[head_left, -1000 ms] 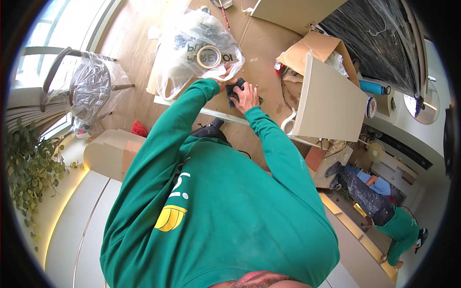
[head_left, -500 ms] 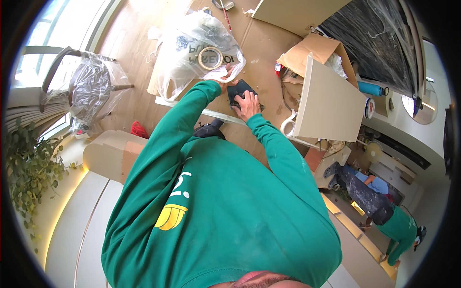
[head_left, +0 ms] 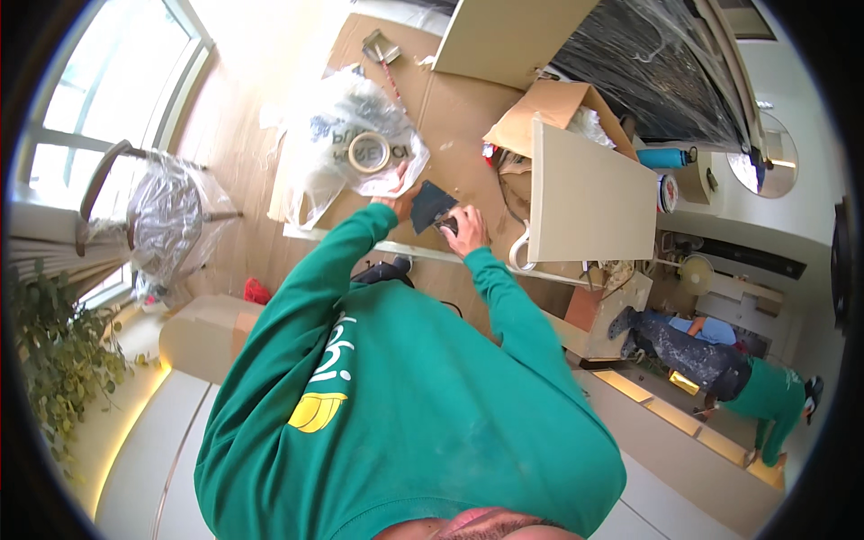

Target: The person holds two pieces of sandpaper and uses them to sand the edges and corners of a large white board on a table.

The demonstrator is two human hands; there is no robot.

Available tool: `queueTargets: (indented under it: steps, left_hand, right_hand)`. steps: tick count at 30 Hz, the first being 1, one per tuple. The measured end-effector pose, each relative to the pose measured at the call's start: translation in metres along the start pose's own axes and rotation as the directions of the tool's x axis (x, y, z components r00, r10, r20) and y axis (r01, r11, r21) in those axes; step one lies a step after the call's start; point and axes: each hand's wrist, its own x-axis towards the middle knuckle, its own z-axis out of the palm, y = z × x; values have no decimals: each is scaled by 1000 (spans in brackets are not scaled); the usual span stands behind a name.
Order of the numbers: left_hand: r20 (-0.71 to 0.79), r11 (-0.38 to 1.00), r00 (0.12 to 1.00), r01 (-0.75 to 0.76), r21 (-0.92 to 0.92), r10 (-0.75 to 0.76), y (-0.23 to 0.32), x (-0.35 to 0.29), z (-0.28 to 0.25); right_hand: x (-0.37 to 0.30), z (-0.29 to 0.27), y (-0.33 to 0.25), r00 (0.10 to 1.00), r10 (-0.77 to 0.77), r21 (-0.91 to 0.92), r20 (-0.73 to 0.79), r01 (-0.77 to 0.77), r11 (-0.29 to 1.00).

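Observation:
A clear plastic bag (head_left: 326, 166) with dark print lies on a brown cardboard sheet, and a roll of masking tape (head_left: 385, 153) rests on top of it. My left hand (head_left: 405, 200) is at the bag's near right edge, its fingers closed on the plastic. Beside it a flat dark sheet, like sandpaper (head_left: 430, 203), lies partly between my hands. My right hand (head_left: 470, 232) is closed around a small black object (head_left: 447, 225) at the sheet's lower right corner. Its kind is mostly hidden by the fingers.
A pale panel (head_left: 589, 198) leans by an open cardboard box (head_left: 553, 112) on the right, near a white roll (head_left: 520, 249). A paint tray (head_left: 382, 47) lies at the far end. A plastic-wrapped chair (head_left: 166, 211) stands left. Another person (head_left: 765, 387) bends over at right.
My right hand has slid off the middle of the dark sheet to its lower right, uncovering more of it. The view has shifted, so the bag and table appear more to the left.

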Motion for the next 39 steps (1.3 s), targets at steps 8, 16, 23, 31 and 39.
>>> queueTargets:
  steps: [8,16,23,31,39]
  left_hand:
    - [12,966,1000,0,-258,3,54,-10,-20]
    - [299,948,935,-256,187,193,57,42,-42]
    - [352,984,934,2,-176,61,11,80,-54]
    - [-225,896,879,-440,-50,419,57,-5,-80]
    - [-180,960,950,-270,-70,254,41,-71,2]
  right_hand:
    - [-106,21,42,745,610,418,-272,-479,772]
    - [-199,49,66,546,809,658,-218,-530,535]
    - [-219,18,65,401,904,832,-147,-445,332]
    - [-214,26,84,461,884,978,72,-208,28]
    - [-157,8,83,629,698,939,342,-197,-282]
